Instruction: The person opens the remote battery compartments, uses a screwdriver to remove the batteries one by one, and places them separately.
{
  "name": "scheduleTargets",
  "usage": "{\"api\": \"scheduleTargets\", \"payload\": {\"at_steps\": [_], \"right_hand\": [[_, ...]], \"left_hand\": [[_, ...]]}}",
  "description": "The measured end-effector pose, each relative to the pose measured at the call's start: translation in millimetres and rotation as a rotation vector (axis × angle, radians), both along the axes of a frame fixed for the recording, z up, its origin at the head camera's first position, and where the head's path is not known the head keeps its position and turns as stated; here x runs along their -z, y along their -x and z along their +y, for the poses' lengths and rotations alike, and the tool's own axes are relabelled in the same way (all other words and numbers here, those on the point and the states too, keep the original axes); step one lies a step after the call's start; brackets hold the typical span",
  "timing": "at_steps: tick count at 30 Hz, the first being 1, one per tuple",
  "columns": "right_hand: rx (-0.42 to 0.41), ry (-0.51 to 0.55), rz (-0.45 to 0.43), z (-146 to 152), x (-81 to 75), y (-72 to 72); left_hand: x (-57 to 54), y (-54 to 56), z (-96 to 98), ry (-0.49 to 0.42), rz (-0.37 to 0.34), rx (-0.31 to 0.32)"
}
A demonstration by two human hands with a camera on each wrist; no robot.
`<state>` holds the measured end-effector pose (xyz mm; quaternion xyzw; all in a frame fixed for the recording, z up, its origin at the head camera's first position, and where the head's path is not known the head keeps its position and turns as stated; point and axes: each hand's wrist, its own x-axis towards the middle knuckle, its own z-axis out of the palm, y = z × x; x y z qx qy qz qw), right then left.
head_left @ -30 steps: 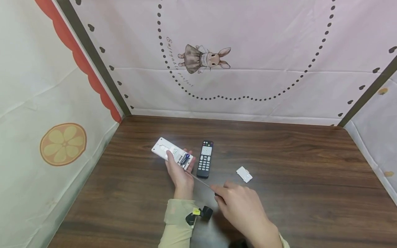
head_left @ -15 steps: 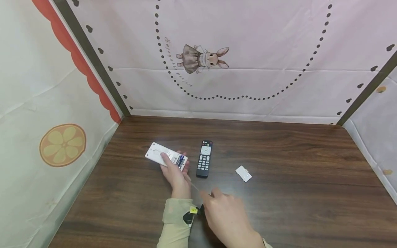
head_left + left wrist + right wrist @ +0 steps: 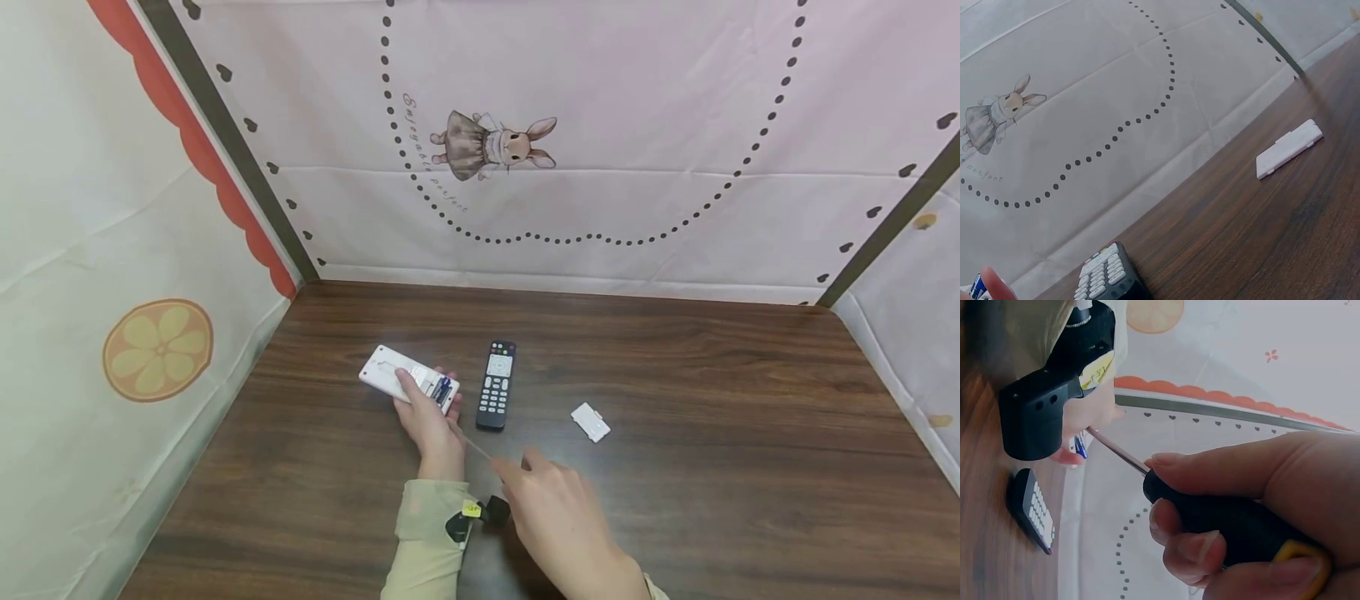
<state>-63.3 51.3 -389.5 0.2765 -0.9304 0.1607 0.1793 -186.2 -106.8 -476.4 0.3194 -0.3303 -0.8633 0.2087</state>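
My left hand holds a white remote control, its back turned up and the thumb lying across it. At its near right end the battery compartment stands uncovered, with blue-wrapped batteries inside. My right hand grips a screwdriver by its black and yellow handle, index finger along the top. The metal shaft points toward the left hand, where its tip is hidden. A loose white battery cover lies on the table to the right, also plain in the left wrist view.
Between the white remote and the cover, a black remote control lies face up on the dark wooden table. Printed cloth walls enclose the back and sides. A black camera sits on the left wrist.
My right hand has moved left with the screwdriver, closer to the left wrist. The left hand and white remote have shifted slightly left and nearer. The black remote and cover stay put.
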Motion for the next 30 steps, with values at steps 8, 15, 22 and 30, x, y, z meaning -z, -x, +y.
{"api": "scheduleTargets", "payload": {"at_steps": [8, 15, 22, 30], "right_hand": [[0.014, -0.024, -0.039, 4.5, 1.6, 4.3], [0.048, -0.016, -0.078, 16.7, -3.5, 10.0], [0.113, -0.028, -0.212, 38.5, -12.9, 18.9], [0.108, -0.030, -0.212, 49.5, -16.3, 21.8]], "left_hand": [[0.6, 0.4, 3.9, -0.073, 0.056, 0.045], [0.3, 1.9, 12.2, -0.115, 0.202, 0.133], [-0.1, 1.2, 22.4, -0.161, 0.458, 0.315], [-1.9, 1.3, 25.4, -0.172, 0.524, 0.400]]}}
